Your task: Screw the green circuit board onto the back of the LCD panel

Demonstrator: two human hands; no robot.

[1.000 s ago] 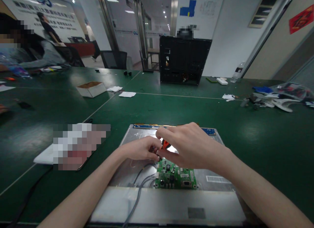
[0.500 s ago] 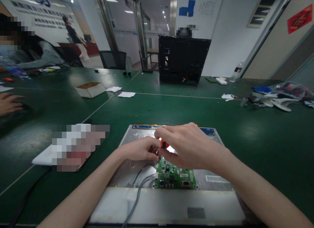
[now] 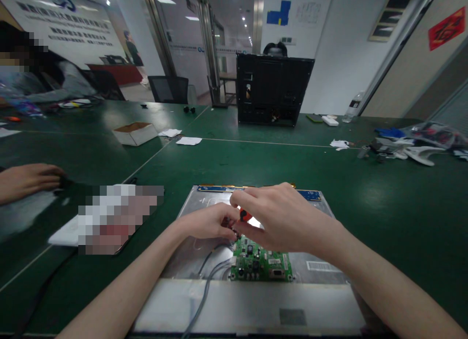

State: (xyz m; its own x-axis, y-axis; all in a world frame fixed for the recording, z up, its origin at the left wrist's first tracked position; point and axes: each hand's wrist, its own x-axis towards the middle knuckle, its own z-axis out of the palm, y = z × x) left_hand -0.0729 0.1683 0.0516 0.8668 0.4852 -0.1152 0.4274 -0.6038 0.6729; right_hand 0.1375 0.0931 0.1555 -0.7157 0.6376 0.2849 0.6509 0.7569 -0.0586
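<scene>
My right hand is closed from above around a screwdriver, of which only part of the orange-and-black handle shows. Below it lies the upper left part of a green circuit board, mounted on a silver display panel. Beside the screwdriver, the fingers of my left hand are pinched together at the board's upper left corner; what they hold is hidden. The screwdriver's tip is also out of sight behind the fingers. A grey cable runs from the board's left side down over the panel.
A black monitor housing stands at the table's far side. To the left are an open white box, a blurred-out flat item and a co-worker's hand. Plastic parts and bags lie at the right.
My hands, the screwdriver and the board look almost unmoved. The co-worker's hand at the left has shifted right and nearer. A person walking in the background has moved right, partly behind a pillar.
</scene>
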